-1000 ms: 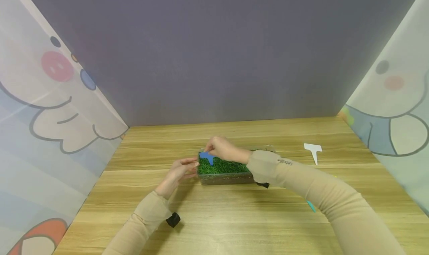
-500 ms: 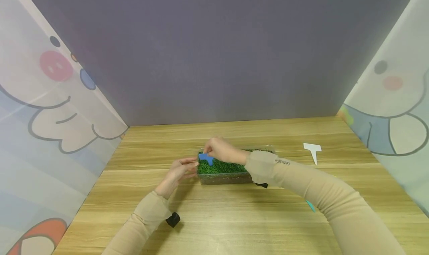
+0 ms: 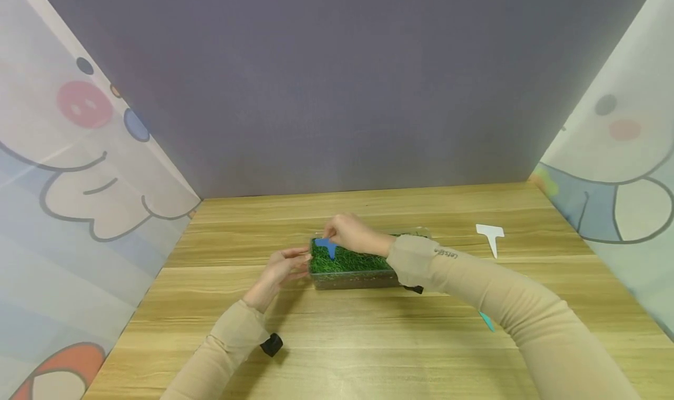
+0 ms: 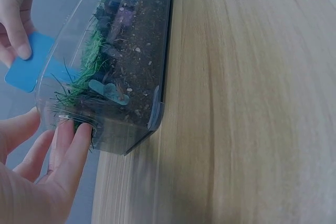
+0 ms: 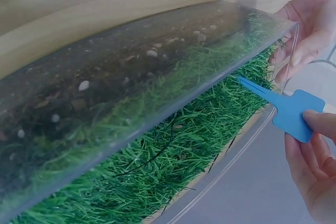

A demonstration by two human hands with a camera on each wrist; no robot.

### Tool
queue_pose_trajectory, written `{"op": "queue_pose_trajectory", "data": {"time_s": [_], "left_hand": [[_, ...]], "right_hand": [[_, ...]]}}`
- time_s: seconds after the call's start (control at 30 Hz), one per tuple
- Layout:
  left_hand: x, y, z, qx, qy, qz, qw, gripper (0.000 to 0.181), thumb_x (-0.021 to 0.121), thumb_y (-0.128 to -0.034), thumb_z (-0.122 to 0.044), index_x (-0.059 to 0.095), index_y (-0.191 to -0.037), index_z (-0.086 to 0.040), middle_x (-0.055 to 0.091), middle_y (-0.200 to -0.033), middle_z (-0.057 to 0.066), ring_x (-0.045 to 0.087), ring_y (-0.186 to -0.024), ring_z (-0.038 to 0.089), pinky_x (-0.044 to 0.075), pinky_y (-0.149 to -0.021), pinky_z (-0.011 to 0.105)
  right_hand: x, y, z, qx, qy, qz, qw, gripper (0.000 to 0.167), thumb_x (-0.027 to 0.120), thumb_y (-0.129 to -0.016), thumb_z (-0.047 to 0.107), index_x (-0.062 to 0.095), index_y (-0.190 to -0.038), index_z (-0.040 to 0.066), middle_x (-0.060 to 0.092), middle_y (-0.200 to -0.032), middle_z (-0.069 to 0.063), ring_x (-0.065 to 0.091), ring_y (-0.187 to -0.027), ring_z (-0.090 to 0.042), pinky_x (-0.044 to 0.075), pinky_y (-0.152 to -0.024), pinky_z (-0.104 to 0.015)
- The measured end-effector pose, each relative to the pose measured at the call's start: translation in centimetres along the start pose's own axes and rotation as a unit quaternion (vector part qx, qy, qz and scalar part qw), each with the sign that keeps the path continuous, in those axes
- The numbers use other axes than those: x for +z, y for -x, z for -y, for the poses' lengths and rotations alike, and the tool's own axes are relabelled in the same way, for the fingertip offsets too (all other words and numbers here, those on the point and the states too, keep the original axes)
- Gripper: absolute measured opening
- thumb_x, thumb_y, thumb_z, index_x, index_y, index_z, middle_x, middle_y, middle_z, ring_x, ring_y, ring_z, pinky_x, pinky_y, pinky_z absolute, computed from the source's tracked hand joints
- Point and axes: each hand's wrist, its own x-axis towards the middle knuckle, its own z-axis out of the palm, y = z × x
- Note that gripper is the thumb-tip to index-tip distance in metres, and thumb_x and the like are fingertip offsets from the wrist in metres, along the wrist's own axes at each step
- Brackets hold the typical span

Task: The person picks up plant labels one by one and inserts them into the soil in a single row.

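A clear plastic planter box [image 3: 355,280] with dark soil and green grass [image 3: 363,261] stands on the table. My right hand [image 3: 350,234] pinches the head of a blue T-shaped plant label [image 3: 326,245] between thumb and fingers, over the box's left end. In the right wrist view, the stem of the label [image 5: 294,113] points down to the grass, its tip among the blades; how deep it goes I cannot tell. My left hand [image 3: 281,269] touches the box's left end. Its fingers [image 4: 73,153] lie fairly straight against the outer wall in the left wrist view.
On the wooden table [image 3: 358,341], a white T-shaped plant label [image 3: 491,236] lies to the right of the box. A teal pointed piece [image 3: 487,321] shows partly from under the right sleeve. A grey panel [image 3: 347,96] rises behind the table, with printed cloth on both sides.
The blue plant label shifts and tilts very slightly in my right hand. My left hand and the planter box stay in place.
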Motion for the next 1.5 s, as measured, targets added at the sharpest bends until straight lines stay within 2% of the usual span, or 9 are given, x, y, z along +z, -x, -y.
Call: {"op": "queue_pose_trajectory", "data": {"time_s": [0.43, 0.73, 1.03, 1.2, 1.37, 1.5], "left_hand": [[-0.08, 0.02, -0.07, -0.002, -0.006, -0.007, 1.0000, 0.037, 0.060, -0.0832, -0.008, 0.053, -0.118, 0.003, 0.057, -0.106, 0.016, 0.055, -0.075, 0.017, 0.053, -0.079, 0.036], [0.00, 0.03, -0.17, 0.000, -0.012, -0.004, 0.9999, 0.038, 0.060, -0.0829, -0.008, 0.052, -0.118, 0.003, 0.058, -0.105, 0.014, 0.056, -0.074, 0.016, 0.053, -0.079, 0.035], [-0.06, -0.13, -0.01, 0.003, -0.008, -0.003, 1.0000, 0.038, 0.060, -0.0832, -0.007, 0.052, -0.118, 0.004, 0.057, -0.107, 0.017, 0.056, -0.074, 0.017, 0.051, -0.082, 0.038], [0.02, -0.20, -0.06, 0.003, -0.004, -0.005, 1.0000, 0.036, 0.060, -0.0832, -0.007, 0.053, -0.117, 0.004, 0.058, -0.103, 0.014, 0.056, -0.073, 0.016, 0.051, -0.082, 0.039], [-0.06, -0.29, 0.04, 0.005, -0.005, 0.002, 1.0000, 0.038, 0.059, -0.0837, -0.007, 0.051, -0.118, 0.005, 0.058, -0.107, 0.016, 0.057, -0.074, 0.017, 0.051, -0.082, 0.039], [-0.15, -0.29, 0.09, 0.004, -0.005, 0.000, 1.0000, 0.037, 0.059, -0.0836, -0.008, 0.052, -0.118, 0.005, 0.058, -0.106, 0.015, 0.057, -0.074, 0.017, 0.051, -0.082, 0.039]], "right_hand": [[0.09, -0.06, 0.04, 0.001, -0.026, 0.011, 0.9996, 0.013, 0.058, -0.084, 0.001, 0.067, -0.092, 0.002, 0.065, -0.093, -0.010, 0.061, -0.080, -0.017, 0.052, -0.072, -0.024], [0.42, -0.37, 0.13, 0.005, -0.028, 0.012, 0.9995, 0.016, 0.059, -0.084, 0.003, 0.067, -0.097, 0.005, 0.065, -0.097, -0.007, 0.060, -0.087, -0.016, 0.051, -0.075, -0.022], [0.04, -0.27, 0.26, 0.033, -0.038, 0.023, 0.9985, 0.020, 0.058, -0.084, 0.004, 0.064, -0.102, 0.004, 0.064, -0.096, -0.007, 0.059, -0.083, -0.014, 0.051, -0.070, -0.021], [-0.21, -0.16, 0.22, 0.028, -0.050, 0.023, 0.9981, 0.022, 0.061, -0.082, 0.004, 0.064, -0.104, 0.002, 0.065, -0.095, -0.009, 0.059, -0.081, -0.015, 0.051, -0.068, -0.021], [-0.40, 0.10, 0.27, 0.021, -0.050, 0.019, 0.9983, 0.022, 0.062, -0.081, 0.005, 0.064, -0.103, 0.002, 0.065, -0.094, -0.009, 0.059, -0.079, -0.014, 0.051, -0.066, -0.021], [-0.36, 0.36, 0.34, 0.021, -0.050, 0.022, 0.9983, 0.018, 0.060, -0.083, 0.005, 0.065, -0.100, 0.003, 0.065, -0.094, -0.007, 0.059, -0.081, -0.014, 0.051, -0.068, -0.021]]}}
